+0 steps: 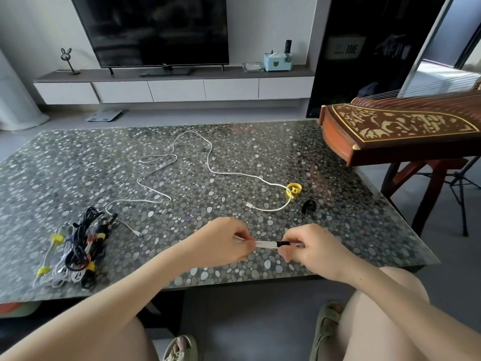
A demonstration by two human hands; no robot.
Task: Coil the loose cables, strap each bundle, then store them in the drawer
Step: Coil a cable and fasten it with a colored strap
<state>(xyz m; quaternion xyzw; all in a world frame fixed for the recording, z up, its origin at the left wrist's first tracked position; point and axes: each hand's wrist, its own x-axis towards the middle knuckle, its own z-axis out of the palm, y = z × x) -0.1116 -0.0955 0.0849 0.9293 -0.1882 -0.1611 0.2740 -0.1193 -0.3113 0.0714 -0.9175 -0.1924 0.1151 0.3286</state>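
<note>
Left hand (pixel 223 243) and right hand (pixel 311 250) pinch white bundle (pixel 266 244); table (pixel 234 281) front edge close.

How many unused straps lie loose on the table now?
2. Yellow strap on the right, by the white cable; black strap just nearer, right of it. More may hide under the bundles.

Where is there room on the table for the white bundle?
For the white bundle: bare table beyond the strapped pile, left of the loose white cable. Another patch right of the black strap, by the table's edge. The middle is crowded: cable and yellow strap.
</note>
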